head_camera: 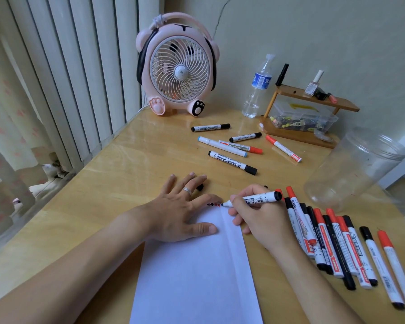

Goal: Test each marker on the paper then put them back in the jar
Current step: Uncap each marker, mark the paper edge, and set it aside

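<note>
White paper (194, 272) lower centre, pinned by flat, spread left hand (182, 211); right hand (262, 218) pinches black marker (255, 198), tip on paper's top edge; empty jar (353, 169) right.

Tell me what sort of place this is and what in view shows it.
Probably a desk in a home, set in a corner. A pink cartoon-animal fan stands by the wall, a small wooden shelf holds nail polish, and a curtain hangs beside a white radiator.
</note>
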A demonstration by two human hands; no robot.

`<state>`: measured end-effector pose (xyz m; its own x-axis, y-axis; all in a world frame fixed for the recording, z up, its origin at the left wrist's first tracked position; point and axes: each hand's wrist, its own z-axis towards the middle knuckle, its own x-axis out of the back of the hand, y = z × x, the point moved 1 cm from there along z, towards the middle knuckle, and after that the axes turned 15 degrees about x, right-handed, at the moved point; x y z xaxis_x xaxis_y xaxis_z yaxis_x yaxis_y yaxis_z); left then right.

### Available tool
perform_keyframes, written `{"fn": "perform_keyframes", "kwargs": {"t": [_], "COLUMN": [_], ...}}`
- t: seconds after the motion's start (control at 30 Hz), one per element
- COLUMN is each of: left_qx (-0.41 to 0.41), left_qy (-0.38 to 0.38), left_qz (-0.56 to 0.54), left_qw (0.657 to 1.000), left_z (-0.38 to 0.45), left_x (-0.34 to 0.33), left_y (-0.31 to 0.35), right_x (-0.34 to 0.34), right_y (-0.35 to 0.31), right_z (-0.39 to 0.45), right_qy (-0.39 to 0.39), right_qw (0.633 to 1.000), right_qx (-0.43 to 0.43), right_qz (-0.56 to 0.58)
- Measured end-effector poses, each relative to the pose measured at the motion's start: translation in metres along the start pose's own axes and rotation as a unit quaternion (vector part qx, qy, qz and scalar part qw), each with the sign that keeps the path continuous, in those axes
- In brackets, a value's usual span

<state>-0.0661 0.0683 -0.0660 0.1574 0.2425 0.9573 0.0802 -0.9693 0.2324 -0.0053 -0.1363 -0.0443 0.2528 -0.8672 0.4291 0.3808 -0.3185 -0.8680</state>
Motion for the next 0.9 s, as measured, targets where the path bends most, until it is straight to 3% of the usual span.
{"fn": "perform_keyframes", "kwargs": {"t": [0.8, 0.9], "left_qx": [0.003, 0.015], "left_qy": [0.039, 0.037], "left_qz": [-0.026, -0.067], "left_qw": [0.999, 0.997], "left_z": [0.0019, 0.0021], "left_x": [-0.0014, 0.0006], "left_y": [-0.0032, -0.003], "right_x": [0.0015, 0.002], "right_y": [0.0024, 0.0039], "right_z": [0.0001, 0.0001], "right_qy": [0.003, -0.002], "right_qw": [1.0, 1.0], "right_qx": [0.004, 0.001], "right_qz": [0.011, 0.008]}}
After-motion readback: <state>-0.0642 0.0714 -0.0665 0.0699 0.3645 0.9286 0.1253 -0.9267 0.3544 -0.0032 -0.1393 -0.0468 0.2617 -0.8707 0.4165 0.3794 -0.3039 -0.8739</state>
